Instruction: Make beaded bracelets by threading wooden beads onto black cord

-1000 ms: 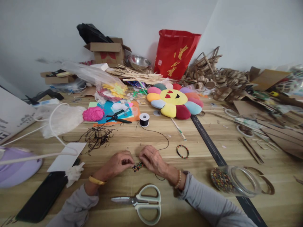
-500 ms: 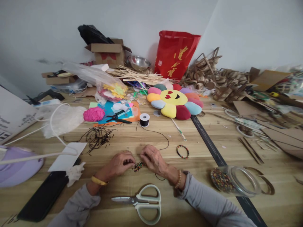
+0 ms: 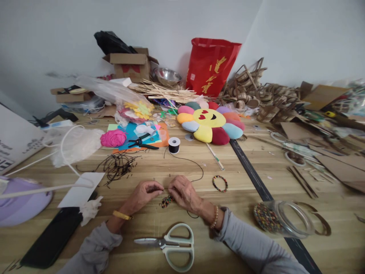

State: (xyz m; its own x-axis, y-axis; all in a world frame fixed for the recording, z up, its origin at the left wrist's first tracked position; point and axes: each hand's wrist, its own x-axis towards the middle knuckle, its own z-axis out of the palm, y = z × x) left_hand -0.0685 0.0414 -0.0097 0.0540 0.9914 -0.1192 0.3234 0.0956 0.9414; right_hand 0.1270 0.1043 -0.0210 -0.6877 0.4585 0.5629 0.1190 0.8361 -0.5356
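Observation:
My left hand [image 3: 146, 195] is closed in a pinch, thumb against forefinger, on what looks like the thin black cord [image 3: 195, 162]. Facing it, my right hand [image 3: 185, 194] also pinches the cord, and a short dark stretch shows between the two sets of fingertips. Small multicoloured beads [image 3: 166, 201] lie bunched on the table just below the fingertips; whether they are all threaded I cannot tell. From a white spool [image 3: 174, 145] the cord curves round to the right hand. A finished-looking bead bracelet [image 3: 220, 183] rests to the right.
Scissors [image 3: 171, 243] with pale handles lie in front of me. A clear jar of beads [image 3: 269, 217] is on its side at right. Black cord scraps [image 3: 118, 165], pliers [image 3: 142, 143] and a flower cushion [image 3: 211, 121] lie farther back. A black phone-like slab [image 3: 53, 238] is at left.
My left hand has shifted slightly up and away from the bead bunch, so more of the beads shows. The right hand has barely moved.

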